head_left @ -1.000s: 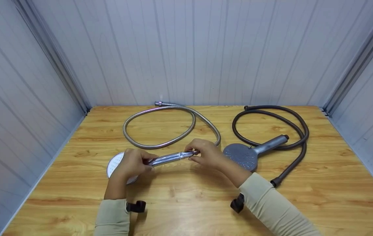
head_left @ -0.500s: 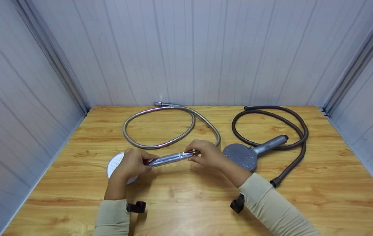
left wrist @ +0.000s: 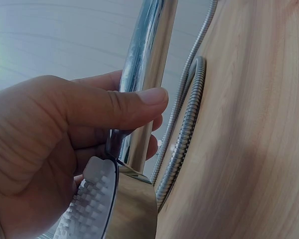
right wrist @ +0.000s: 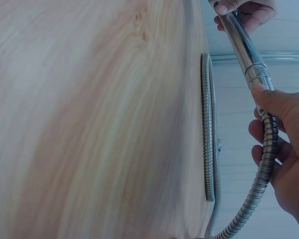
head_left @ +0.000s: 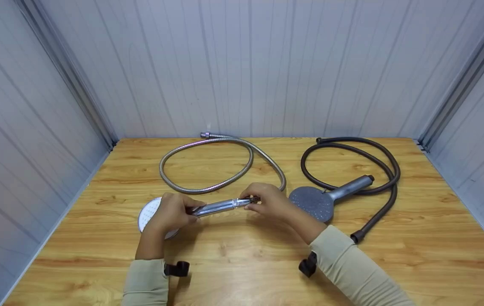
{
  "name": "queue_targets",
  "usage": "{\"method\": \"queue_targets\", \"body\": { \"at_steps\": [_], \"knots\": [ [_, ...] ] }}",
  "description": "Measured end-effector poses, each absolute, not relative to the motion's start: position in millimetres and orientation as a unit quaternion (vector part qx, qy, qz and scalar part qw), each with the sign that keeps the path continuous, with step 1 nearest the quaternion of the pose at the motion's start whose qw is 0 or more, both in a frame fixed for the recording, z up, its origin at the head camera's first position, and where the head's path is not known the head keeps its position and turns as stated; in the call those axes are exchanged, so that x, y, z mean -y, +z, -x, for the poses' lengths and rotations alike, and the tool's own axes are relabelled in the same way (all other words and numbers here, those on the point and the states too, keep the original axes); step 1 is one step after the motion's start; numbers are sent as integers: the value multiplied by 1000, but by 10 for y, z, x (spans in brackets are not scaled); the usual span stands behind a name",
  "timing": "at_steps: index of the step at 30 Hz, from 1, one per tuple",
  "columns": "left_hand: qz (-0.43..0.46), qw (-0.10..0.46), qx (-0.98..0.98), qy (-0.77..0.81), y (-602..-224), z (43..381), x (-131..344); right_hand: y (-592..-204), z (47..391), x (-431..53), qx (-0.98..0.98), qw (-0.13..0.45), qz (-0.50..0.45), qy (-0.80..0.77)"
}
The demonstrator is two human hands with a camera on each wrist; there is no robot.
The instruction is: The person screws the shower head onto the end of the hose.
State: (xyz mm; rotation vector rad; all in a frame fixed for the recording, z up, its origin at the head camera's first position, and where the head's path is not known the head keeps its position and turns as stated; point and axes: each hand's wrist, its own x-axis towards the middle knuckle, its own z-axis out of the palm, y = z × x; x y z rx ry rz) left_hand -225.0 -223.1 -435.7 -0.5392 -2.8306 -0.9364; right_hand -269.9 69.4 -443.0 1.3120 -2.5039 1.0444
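Observation:
My left hand (head_left: 172,214) grips a chrome shower head (head_left: 216,208) by its handle, close to the round white spray face (left wrist: 89,199). In the left wrist view the thumb lies across the handle, with fingertips showing behind it. At the handle's other end, my right hand (head_left: 267,202) pinches the chrome fitting (right wrist: 260,77) of a silver metal shower hose (right wrist: 256,186). Fitting and handle stand in line and meet end to end; whether they are threaded together I cannot tell. The hose curves down from the right hand's fingers, which partly hide the fitting.
A grey shower head (head_left: 312,204) lies to the right of my right hand. Behind it a dark hose (head_left: 397,170) is coiled, its end fitting (head_left: 357,236) near my right sleeve. The silver hose's free end (head_left: 205,134) lies by the back wall (head_left: 267,76).
My right hand has dipped slightly and its fingers have shifted a little at the fitting. The left hand and the shower head have stayed almost still.

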Motion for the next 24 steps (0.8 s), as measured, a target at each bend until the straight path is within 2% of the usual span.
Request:
{"method": "queue_targets", "body": {
  "at_steps": [11,24],
  "knots": [
    [181,48,934,-305,-4354,2261,2228,-4412,2686,-703,836,39,-425,346],
    [179,47,932,-312,-4364,2254,2225,-4411,2688,-705,841,39,-433,324]
  ]
}}
